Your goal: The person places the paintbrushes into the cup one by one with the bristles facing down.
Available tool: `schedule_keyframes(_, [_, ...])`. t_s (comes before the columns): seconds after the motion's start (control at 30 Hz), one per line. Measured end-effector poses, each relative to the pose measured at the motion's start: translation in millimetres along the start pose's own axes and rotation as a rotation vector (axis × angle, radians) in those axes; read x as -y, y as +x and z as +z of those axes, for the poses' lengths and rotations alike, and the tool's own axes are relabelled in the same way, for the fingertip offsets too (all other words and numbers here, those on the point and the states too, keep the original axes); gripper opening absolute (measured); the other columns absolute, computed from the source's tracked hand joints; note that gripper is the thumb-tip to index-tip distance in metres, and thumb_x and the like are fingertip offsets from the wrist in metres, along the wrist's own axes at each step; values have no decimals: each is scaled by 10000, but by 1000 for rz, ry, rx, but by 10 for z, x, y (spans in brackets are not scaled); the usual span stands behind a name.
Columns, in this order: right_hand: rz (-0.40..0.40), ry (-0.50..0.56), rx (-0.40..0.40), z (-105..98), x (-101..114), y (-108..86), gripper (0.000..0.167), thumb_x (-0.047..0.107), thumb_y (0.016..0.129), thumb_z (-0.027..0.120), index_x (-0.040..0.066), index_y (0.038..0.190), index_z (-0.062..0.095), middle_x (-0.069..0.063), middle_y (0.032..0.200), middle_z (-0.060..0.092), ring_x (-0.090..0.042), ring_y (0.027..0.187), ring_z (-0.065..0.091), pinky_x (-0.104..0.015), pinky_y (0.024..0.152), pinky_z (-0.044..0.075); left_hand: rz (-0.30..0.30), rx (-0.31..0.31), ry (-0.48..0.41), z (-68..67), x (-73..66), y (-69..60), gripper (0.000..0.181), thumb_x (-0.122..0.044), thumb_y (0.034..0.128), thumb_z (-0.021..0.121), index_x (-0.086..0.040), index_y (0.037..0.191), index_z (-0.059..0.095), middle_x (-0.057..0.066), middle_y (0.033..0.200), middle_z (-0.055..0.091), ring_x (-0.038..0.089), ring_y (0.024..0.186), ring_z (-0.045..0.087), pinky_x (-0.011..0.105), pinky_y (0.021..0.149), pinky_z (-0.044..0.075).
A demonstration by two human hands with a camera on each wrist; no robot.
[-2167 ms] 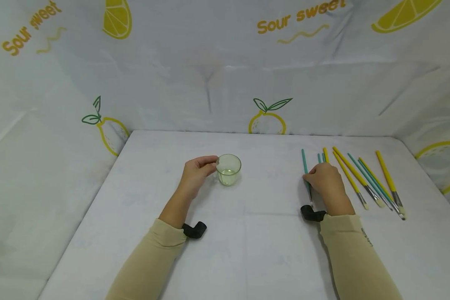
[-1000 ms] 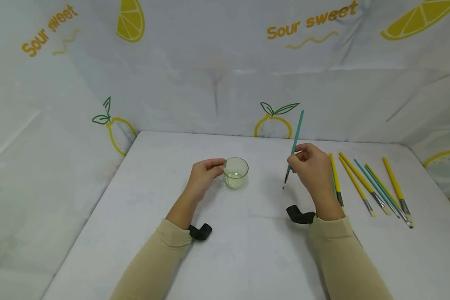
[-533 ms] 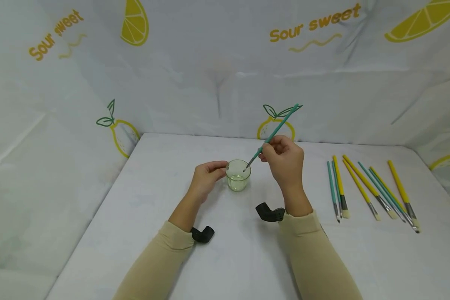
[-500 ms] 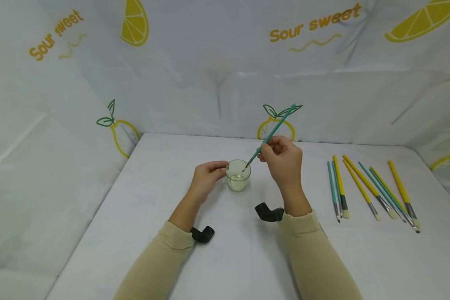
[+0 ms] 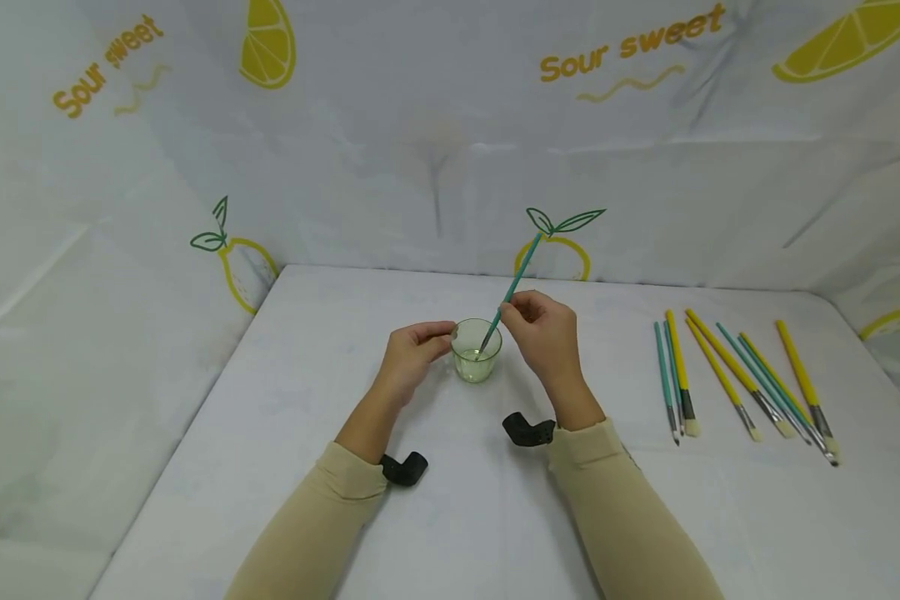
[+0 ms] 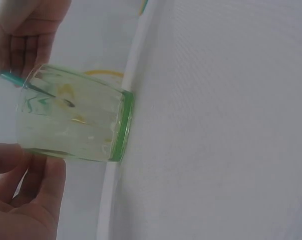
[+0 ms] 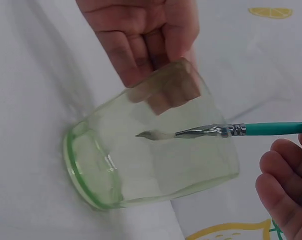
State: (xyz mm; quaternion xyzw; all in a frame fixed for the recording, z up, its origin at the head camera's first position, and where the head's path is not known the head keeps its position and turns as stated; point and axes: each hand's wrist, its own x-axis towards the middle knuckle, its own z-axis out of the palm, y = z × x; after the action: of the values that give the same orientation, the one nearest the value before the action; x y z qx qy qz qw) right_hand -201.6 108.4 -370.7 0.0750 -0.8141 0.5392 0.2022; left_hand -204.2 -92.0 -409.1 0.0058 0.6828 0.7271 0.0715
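A pale green glass (image 5: pixel 476 352) stands upright on the white table. My left hand (image 5: pixel 411 358) pinches its left rim between thumb and fingers. My right hand (image 5: pixel 546 337) pinches a thin teal brush (image 5: pixel 521 271) by its lower handle, tilted with its bristle end down inside the glass. In the right wrist view the brush's bristles (image 7: pixel 158 135) show through the wall of the glass (image 7: pixel 95 165), above its thick base. The left wrist view shows the glass (image 6: pixel 90 135) between both hands, the brush tip inside.
Several yellow and teal brushes lie at the right of the table, among them a yellow brush (image 5: pixel 798 367) farthest right and a teal brush (image 5: pixel 663 371) nearest the glass. A white sheet (image 5: pixel 345 167) with lemon prints hangs behind the table.
My right hand has picked up the teal brush from the right side, carried it left to the glass and lowered its tip inside. My left hand stays at the rim.
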Motion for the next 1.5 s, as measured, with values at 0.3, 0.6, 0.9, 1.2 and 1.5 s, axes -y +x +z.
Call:
schedule_keyframes(0.3, [74, -83, 116, 111, -144, -11, 168, 222, 911, 640, 76, 913, 725, -67, 827, 704, -197, 728, 585, -305, 629, 502, -13, -7, 9, 15, -18, 0, 255, -38, 948, 617, 16, 1188, 682, 152, 1209, 676, 253, 1139, 643, 285, 951, 540])
schedule_keyframes(0.6, [115, -75, 188, 191, -211, -28, 227, 251, 948, 625, 59, 1030, 713, -90, 978, 729, -222, 931, 668, -390, 843, 566, -20, -4, 21, 17, 5, -4, 250, -48, 947, 611, -5, 1177, 696, 134, 1179, 688, 206, 1098, 650, 280, 946, 541])
schedule_keyframes(0.9, [98, -92, 221, 249, -275, -33, 236, 267, 961, 635, 90, 1095, 715, -61, 999, 734, -207, 937, 674, -393, 859, 563, -3, 11, 16, 21, 15, -8, 254, -53, 950, 606, 8, 1181, 691, 149, 1183, 686, 275, 1145, 636, 284, 952, 538])
schedule_keyframes(1.2, [81, -95, 229, 255, -281, -32, 229, 256, 935, 671, 86, 1081, 720, -60, 1007, 736, -219, 941, 679, -398, 817, 573, -9, 12, 14, 16, 11, -2, 251, -58, 950, 612, -4, 1180, 695, 139, 1182, 684, 213, 1097, 652, 283, 948, 539])
schedule_keyframes(1.5, [80, -99, 222, 252, -301, -32, 231, 258, 934, 672, 81, 1075, 720, -54, 995, 738, -209, 930, 682, -384, 829, 574, -8, 22, 18, 15, 6, -8, 258, -61, 948, 610, 2, 1185, 691, 178, 1215, 668, 300, 1160, 628, 295, 967, 531])
